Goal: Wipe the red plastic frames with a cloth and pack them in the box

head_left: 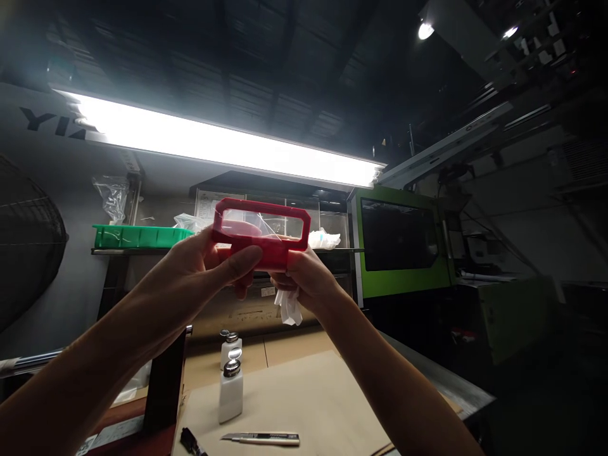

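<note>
Between both hands, left hand (pixel 213 263) and right hand (pixel 306 278) pinch the red frame (pixel 261 231).

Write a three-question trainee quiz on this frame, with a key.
1. True or false: both hands hold the red plastic frame up toward the strip light.
2. Which hand also grips the white cloth?
3. What lies on the bench nearest the camera: A) utility knife, B) scissors, C) pliers?

Key: 1. True: left hand and right hand both grip it. 2. Right. 3. A, beside the white dispenser bottles.
</note>
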{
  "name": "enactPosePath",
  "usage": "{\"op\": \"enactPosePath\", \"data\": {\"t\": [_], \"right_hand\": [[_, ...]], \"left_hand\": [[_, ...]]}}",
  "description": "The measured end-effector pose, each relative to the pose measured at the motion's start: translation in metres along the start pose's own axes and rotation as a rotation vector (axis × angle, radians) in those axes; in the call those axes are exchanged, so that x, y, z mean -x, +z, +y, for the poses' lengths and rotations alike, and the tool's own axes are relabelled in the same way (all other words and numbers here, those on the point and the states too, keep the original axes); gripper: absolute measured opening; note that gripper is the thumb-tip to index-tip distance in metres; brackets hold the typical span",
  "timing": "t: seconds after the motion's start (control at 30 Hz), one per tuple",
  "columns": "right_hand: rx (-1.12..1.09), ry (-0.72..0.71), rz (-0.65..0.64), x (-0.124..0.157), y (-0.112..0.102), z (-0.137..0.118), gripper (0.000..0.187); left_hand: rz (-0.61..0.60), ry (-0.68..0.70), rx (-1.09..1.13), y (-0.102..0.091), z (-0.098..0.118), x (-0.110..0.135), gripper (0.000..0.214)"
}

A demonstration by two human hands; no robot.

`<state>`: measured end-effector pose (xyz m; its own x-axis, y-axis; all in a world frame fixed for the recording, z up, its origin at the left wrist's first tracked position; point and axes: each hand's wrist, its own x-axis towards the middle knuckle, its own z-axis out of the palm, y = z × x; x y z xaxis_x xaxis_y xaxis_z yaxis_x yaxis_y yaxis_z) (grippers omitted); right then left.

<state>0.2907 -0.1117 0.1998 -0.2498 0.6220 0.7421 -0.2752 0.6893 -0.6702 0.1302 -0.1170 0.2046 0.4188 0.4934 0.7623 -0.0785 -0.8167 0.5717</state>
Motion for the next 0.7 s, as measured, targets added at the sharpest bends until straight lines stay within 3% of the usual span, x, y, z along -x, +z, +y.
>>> {"op": "enactPosePath", "data": {"t": [0.23,0.37,0.5,0.7], "right_hand": [[0.014,-0.003,-0.006,0.000,-0.001,0.007,0.010],[-0.013,-0.061,0.080,0.009,0.002,0.008,0.008],[-0.004,-0.149,0.162,0.023,0.001,0.013,0.022],[0.161,-0.180,0.126,0.031,-0.005,0.023,0.031]], "left_hand": [[-0.012,-0.029,0.063,0.001,-0.004,0.001,0.026],[-0.003,-0.046,0.074,0.003,-0.007,0.003,0.024],[0.017,-0.073,0.132,0.004,-0.014,0.008,0.023],[0.014,-0.111,0.277,0.009,-0.021,0.014,0.028]]}}
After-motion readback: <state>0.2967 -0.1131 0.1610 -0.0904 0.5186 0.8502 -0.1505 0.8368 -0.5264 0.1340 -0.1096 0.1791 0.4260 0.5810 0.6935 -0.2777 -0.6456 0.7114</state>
